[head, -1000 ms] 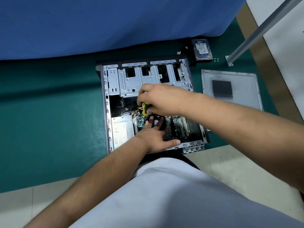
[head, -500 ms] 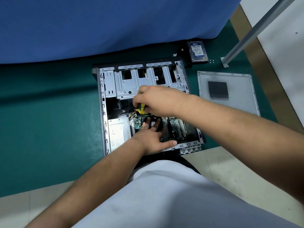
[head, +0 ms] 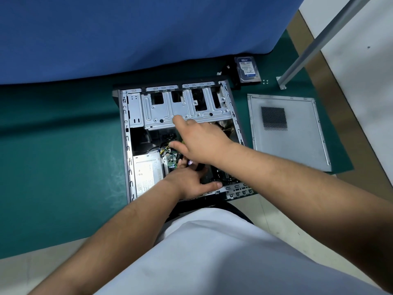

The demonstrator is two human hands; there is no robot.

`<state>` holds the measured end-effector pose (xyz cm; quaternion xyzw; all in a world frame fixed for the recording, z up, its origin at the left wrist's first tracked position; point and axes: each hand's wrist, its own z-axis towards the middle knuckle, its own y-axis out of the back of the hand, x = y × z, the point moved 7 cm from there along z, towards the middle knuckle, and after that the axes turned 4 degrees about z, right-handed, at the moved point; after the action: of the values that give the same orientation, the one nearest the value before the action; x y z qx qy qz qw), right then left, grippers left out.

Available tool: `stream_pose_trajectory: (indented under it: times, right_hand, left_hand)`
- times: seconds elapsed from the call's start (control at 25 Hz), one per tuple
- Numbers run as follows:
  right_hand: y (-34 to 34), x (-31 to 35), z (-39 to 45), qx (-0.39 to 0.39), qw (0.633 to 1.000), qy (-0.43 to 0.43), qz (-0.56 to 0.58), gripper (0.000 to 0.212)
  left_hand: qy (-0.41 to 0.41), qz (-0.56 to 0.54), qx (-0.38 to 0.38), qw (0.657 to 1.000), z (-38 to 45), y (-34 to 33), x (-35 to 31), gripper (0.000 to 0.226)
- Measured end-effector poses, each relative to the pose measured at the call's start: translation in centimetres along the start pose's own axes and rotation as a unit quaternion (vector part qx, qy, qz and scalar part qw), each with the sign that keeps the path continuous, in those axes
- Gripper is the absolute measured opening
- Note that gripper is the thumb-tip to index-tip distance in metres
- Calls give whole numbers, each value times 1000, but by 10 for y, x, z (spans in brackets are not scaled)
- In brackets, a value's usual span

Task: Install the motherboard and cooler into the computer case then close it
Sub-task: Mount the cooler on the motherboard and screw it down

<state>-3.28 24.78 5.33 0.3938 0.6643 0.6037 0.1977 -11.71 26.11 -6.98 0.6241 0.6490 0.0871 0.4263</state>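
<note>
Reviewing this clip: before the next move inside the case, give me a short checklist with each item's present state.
1. Computer case lying open on the green mat: ok.
2. Side panel off and out of the way, right of the case: ok.
3. Left hand steadying the cooler, thumb along the case's near edge: ok.
4. Right hand gripping a screwdriver: cannot tell; its fingers look spread and the tool is hidden.
5. Cooler seated square on the motherboard: cannot tell, both hands cover it.
6. Hard drive clear of the work area, beyond the case: ok.
</note>
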Motion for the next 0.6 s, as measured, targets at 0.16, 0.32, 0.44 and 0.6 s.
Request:
stream_pose_trajectory:
  times: [0.16,0.32,0.44,0.6]
  right_hand:
    - [-1,6,-3,32,993,27,109,38]
    - [16,-8,-15,-18,991,22,131,38]
    - [34,-35,-29,-68,981,-23,182,33]
    - [36,-60,-48,-92,967,-83,223,28]
  left_hand:
    - [-7,-4,-13,1000,3,-2,1,103]
    - [15,-8,3,1000,7,-1,5,98]
    - [12,23,-23,999,4,9,6,76]
    - [-33,122,-194,973,-37,39,20,53]
